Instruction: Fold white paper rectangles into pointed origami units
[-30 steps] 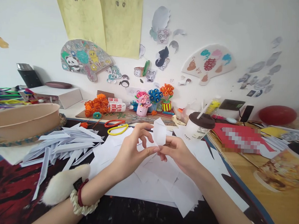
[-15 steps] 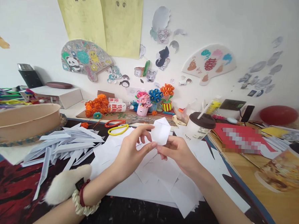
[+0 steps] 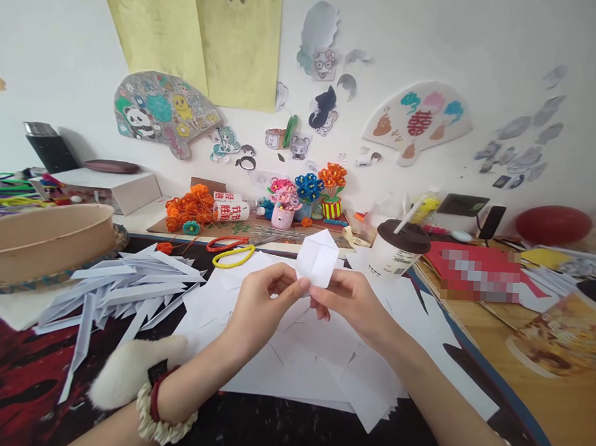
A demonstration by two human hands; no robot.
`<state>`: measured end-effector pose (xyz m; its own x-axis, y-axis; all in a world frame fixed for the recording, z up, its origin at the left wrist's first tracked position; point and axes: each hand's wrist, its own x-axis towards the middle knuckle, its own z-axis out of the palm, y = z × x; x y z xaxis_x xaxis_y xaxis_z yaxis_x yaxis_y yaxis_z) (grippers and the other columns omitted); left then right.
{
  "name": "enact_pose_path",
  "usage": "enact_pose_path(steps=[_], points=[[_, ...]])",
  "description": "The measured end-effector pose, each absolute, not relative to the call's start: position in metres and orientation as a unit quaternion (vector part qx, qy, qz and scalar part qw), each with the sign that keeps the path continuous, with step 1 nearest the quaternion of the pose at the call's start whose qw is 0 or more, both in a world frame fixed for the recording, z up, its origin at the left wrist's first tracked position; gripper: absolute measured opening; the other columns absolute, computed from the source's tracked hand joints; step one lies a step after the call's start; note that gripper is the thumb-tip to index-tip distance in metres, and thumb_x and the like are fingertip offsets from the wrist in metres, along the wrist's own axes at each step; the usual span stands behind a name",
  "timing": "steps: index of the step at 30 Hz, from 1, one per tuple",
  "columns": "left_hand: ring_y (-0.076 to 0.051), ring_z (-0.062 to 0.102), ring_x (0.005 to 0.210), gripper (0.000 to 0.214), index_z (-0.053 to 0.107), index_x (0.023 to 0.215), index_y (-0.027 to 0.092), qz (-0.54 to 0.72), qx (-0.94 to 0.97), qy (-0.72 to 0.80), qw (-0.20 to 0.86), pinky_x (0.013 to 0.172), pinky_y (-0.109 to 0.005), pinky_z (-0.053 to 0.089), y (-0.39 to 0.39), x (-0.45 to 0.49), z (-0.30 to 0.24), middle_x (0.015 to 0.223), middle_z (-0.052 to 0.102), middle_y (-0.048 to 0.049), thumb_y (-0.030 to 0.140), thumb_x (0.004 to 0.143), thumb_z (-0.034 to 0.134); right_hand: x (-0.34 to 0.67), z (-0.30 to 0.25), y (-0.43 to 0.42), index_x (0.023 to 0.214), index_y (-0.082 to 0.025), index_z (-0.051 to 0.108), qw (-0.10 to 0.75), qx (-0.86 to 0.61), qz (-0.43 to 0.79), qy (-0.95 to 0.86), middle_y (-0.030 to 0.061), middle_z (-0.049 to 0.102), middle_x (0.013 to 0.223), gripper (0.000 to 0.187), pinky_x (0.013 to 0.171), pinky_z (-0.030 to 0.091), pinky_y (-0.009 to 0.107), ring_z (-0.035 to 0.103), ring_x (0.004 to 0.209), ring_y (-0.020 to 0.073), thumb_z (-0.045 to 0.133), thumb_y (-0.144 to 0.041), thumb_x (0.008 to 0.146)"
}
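Note:
A small piece of white folded paper (image 3: 318, 259) is held up in front of me, its top corners folded in to a point. My left hand (image 3: 269, 298) pinches its lower left edge between thumb and fingers. At the lower right edge, my right hand (image 3: 346, 299) grips the same piece, thumb in front and fingers curled behind. Beneath both hands lies a spread stack of white paper sheets (image 3: 310, 373). To the left is a heap of narrow folded paper strips (image 3: 125, 287).
Yellow-handled scissors (image 3: 233, 256) lie behind the sheets. A lidded drink cup (image 3: 399, 251) with a straw stands at right, near a red packet (image 3: 475, 269). A round tan container (image 3: 42, 236) is at left. Orange craft flowers (image 3: 191, 207) lie at the back.
My left fingers have come down from the paper's upper left side to its lower edge. More of the folded paper's face shows. The view has shifted slightly.

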<state>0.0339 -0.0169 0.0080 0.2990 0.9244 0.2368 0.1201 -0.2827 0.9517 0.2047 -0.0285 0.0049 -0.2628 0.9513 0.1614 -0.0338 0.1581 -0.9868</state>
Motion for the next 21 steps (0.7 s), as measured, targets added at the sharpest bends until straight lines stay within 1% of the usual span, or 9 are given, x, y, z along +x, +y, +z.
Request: enact_pose_path(steps=[5, 11, 17, 21], points=[[-0.013, 0.051, 0.062, 0.027, 0.061, 0.071, 0.016, 0.436, 0.680, 0.410, 0.424, 0.057, -0.025, 0.040, -0.0178, 0.0347, 0.0099, 0.067, 0.060, -0.0007, 0.038, 0.085, 0.057, 0.2049, 0.0062, -0.0290, 0.069, -0.016, 0.068, 0.481, -0.391, 0.507, -0.599, 0.0016, 0.063, 0.062, 0.016, 0.048, 0.045, 0.025, 0.057, 0.050, 0.0108, 0.068, -0.028, 0.079], [-0.012, 0.051, 0.061, 0.027, 0.058, 0.067, 0.016, 0.440, 0.681, 0.434, 0.392, 0.060, -0.025, 0.040, -0.0198, 0.0363, 0.0094, 0.065, 0.060, 0.0003, 0.034, 0.087, 0.054, 0.2033, 0.0062, -0.0293, 0.064, -0.016, 0.069, 0.483, -0.386, 0.509, -0.599, 0.0015, 0.063, 0.058, 0.019, 0.046, 0.045, 0.025, 0.057, 0.049, 0.0112, 0.069, -0.028, 0.079], [-0.011, 0.046, 0.059, 0.028, 0.052, 0.063, 0.017, 0.458, 0.700, 0.423, 0.349, 0.059, -0.023, 0.037, -0.0243, 0.0377, 0.0107, 0.060, 0.053, 0.0030, 0.029, 0.088, 0.053, 0.2030, 0.0058, -0.0291, 0.066, -0.015, 0.070, 0.482, -0.381, 0.511, -0.601, 0.0012, 0.062, 0.056, 0.019, 0.047, 0.045, 0.024, 0.057, 0.049, 0.0110, 0.068, -0.028, 0.080], [-0.011, 0.045, 0.059, 0.028, 0.052, 0.063, 0.017, 0.462, 0.714, 0.420, 0.318, 0.058, -0.023, 0.036, -0.0259, 0.0384, 0.0096, 0.060, 0.054, 0.0032, 0.027, 0.089, 0.052, 0.2036, 0.0019, -0.0281, 0.070, -0.016, 0.070, 0.484, -0.376, 0.513, -0.601, 0.0018, 0.064, 0.060, 0.018, 0.047, 0.046, 0.025, 0.058, 0.050, 0.0111, 0.068, -0.030, 0.081]])
